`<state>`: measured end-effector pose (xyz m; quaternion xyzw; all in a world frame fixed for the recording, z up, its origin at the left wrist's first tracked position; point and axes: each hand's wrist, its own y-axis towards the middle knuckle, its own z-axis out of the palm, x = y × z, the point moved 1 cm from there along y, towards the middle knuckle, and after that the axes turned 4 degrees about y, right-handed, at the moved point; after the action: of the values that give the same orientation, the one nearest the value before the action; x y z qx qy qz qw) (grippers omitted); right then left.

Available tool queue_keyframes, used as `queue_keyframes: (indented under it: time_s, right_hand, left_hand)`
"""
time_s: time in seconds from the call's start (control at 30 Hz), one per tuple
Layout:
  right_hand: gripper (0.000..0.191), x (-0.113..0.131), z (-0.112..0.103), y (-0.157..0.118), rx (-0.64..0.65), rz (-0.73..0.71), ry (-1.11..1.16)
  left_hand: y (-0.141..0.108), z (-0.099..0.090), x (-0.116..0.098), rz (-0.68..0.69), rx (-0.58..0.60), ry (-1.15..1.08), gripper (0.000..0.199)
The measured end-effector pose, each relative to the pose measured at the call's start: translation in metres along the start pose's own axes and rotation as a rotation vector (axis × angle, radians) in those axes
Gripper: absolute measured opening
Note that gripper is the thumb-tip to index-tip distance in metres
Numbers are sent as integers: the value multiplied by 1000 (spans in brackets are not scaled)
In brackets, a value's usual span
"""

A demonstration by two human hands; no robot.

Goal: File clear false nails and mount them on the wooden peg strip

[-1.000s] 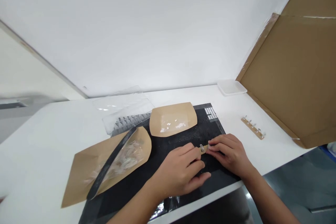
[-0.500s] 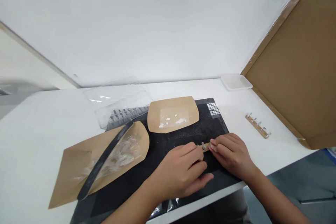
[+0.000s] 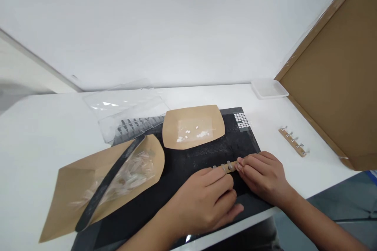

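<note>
A narrow brown strip (image 3: 226, 167) with small clear nail tips (image 3: 229, 164) standing on it lies on the black mat (image 3: 188, 161). My left hand (image 3: 207, 196) is curled over the strip's near side and steadies it, its thumb held away. At the right end, my right hand (image 3: 262, 174) pinches a small clear nail tip against the strip; the fingertips partly hide it.
A brown paper tray (image 3: 66, 188) holds loose clear tips, with a black nail file (image 3: 110, 182) across it. Another paper tray (image 3: 172, 125) holds white bits. White dots (image 3: 241, 120), a second strip (image 3: 292, 142), a plastic container (image 3: 269, 89), clear cases (image 3: 108, 129) and cardboard (image 3: 332, 86) surround the mat.
The view has shifted slightly. My left fingers have slid a little back, so more of the strip and its tips show. My right hand stays pinched at the right end.
</note>
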<state>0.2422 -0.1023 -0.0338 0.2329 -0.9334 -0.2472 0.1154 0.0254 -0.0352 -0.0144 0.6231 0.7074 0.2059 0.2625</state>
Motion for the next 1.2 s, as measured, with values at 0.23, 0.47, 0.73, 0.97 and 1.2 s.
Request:
queue_keyframes:
  time_s: [0.23, 0.47, 0.73, 0.97, 1.2]
  right_hand:
    - [19, -1, 4, -6, -29, 68, 62]
    - [10, -3, 9, -13, -109, 30, 30]
    - [8, -10, 11, -14, -125, 172, 270]
    - [17, -17, 12, -11, -137, 309, 491]
    - [59, -29, 6, -12, -12, 320, 447]
  left_hand:
    - [0, 2, 3, 8, 6, 28, 20]
    - [-2, 4, 7, 28, -25, 103, 31]
    - [-5, 4, 9, 23, -24, 104, 33]
    - [-7, 4, 12, 48, -7, 121, 29]
    - [-6, 0, 15, 77, -35, 156, 28]
